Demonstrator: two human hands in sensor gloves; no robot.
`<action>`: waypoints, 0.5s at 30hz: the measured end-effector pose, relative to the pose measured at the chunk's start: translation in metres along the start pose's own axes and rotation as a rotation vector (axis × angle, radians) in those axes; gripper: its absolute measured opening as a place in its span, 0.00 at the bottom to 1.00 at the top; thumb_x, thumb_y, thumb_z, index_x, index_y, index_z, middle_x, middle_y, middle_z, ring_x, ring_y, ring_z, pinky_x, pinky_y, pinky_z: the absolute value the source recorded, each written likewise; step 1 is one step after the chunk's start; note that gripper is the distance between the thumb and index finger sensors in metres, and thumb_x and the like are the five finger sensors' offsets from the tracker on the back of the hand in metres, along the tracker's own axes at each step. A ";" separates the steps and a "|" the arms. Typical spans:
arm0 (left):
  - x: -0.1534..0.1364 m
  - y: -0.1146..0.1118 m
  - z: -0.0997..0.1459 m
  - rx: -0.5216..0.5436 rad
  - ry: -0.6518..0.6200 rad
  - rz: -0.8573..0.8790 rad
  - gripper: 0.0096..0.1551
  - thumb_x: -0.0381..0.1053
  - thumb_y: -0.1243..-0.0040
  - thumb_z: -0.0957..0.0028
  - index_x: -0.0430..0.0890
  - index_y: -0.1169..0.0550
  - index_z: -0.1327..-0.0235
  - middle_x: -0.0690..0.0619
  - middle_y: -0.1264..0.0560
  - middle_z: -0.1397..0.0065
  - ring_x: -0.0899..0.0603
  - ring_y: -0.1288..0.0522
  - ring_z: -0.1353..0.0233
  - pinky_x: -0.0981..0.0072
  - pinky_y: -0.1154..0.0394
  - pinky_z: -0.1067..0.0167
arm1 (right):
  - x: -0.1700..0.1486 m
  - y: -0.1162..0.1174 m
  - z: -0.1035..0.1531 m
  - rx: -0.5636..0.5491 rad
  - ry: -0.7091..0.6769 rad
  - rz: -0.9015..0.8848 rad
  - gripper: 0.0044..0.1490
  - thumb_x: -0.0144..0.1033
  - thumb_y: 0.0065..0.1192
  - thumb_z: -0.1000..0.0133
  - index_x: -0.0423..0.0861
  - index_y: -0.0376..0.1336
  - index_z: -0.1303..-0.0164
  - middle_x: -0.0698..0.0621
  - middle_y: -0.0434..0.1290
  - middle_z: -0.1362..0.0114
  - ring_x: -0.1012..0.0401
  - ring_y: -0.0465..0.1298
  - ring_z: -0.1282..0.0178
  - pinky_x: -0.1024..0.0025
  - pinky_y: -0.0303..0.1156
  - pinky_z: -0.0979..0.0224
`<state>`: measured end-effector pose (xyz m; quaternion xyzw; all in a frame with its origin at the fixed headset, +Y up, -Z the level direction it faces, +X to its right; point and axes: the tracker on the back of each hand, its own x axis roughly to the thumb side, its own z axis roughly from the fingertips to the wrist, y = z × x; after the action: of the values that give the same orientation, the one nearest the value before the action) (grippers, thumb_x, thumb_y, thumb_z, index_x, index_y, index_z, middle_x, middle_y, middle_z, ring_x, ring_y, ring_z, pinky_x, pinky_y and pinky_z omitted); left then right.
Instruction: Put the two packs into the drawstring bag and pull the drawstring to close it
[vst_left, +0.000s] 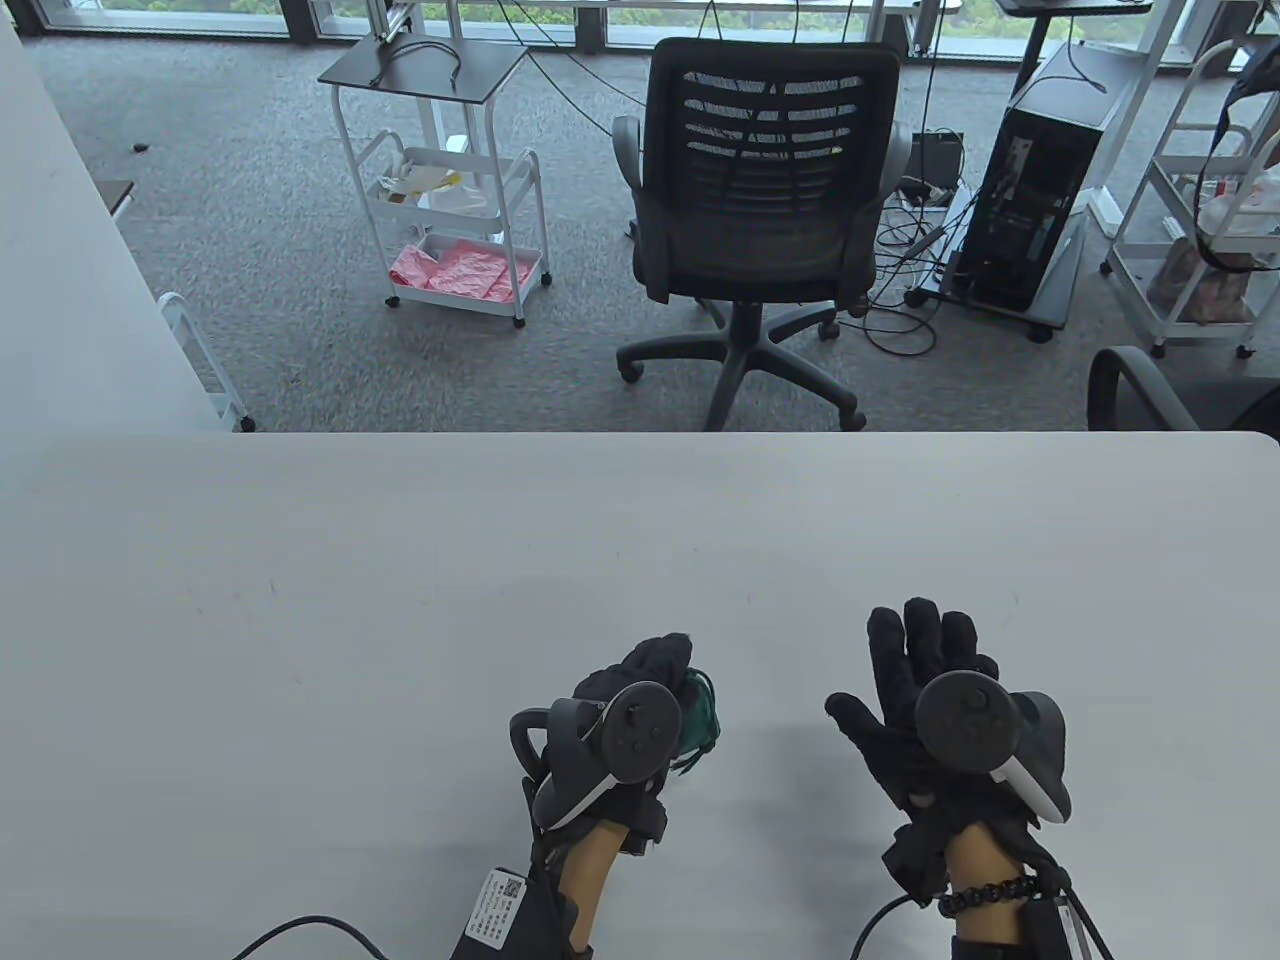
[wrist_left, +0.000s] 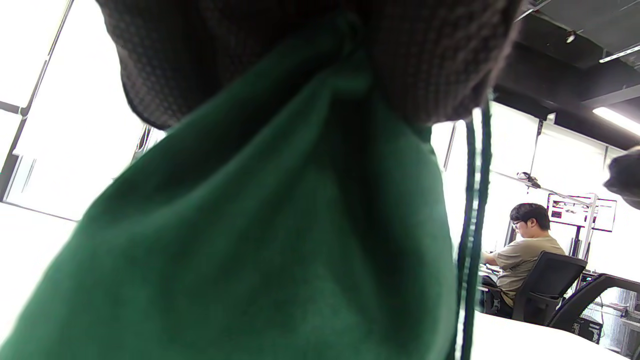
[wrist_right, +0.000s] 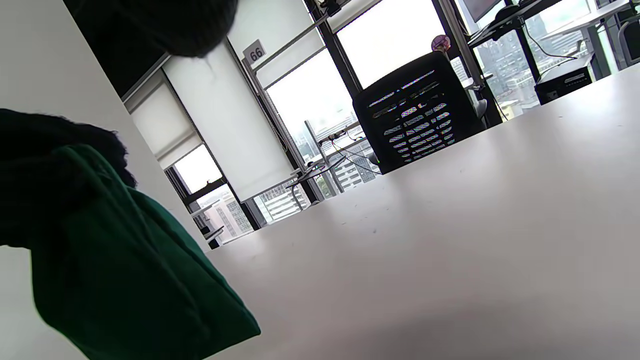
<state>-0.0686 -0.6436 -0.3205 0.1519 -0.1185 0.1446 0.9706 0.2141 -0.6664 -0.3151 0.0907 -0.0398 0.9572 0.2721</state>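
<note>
A green drawstring bag (vst_left: 698, 712) hangs gathered under my left hand (vst_left: 640, 690), whose fingers are curled round its neck above the white table (vst_left: 400, 600). The left wrist view is filled by the bag (wrist_left: 260, 240), bunched at the top under the gloved fingers (wrist_left: 425, 60), with its drawstring (wrist_left: 472, 225) hanging straight down on the right. My right hand (vst_left: 920, 680) hovers to the right of the bag with straight, spread fingers and holds nothing. In the right wrist view the bag (wrist_right: 120, 275) sits at the lower left. No packs show outside the bag.
A black office chair (vst_left: 765, 200) stands past the table's far edge. White carts (vst_left: 440, 200) and a computer tower (vst_left: 1040, 180) stand on the carpet behind. A seated person (wrist_left: 525, 255) shows far off in the left wrist view.
</note>
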 end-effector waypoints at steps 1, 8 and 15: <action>0.000 0.000 -0.002 0.007 0.006 -0.010 0.27 0.56 0.31 0.52 0.54 0.20 0.38 0.52 0.17 0.34 0.42 0.10 0.41 0.47 0.17 0.39 | -0.001 -0.001 0.001 -0.007 0.001 0.000 0.55 0.52 0.55 0.41 0.38 0.34 0.18 0.34 0.25 0.18 0.33 0.24 0.24 0.25 0.25 0.31; -0.003 -0.013 -0.025 0.027 -0.006 -0.059 0.25 0.56 0.28 0.56 0.57 0.19 0.43 0.55 0.16 0.36 0.45 0.11 0.40 0.48 0.17 0.38 | -0.004 -0.003 0.002 -0.032 0.023 -0.022 0.54 0.51 0.55 0.41 0.38 0.35 0.18 0.33 0.28 0.18 0.33 0.25 0.23 0.25 0.26 0.31; -0.008 -0.047 -0.034 -0.001 -0.007 -0.085 0.24 0.56 0.24 0.59 0.57 0.17 0.48 0.56 0.16 0.38 0.46 0.11 0.40 0.48 0.18 0.37 | -0.004 -0.003 0.002 -0.047 0.028 -0.019 0.54 0.51 0.55 0.41 0.38 0.36 0.18 0.33 0.28 0.18 0.32 0.26 0.23 0.25 0.27 0.31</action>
<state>-0.0553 -0.6777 -0.3663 0.1568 -0.1157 0.1028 0.9754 0.2195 -0.6658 -0.3141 0.0711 -0.0576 0.9545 0.2838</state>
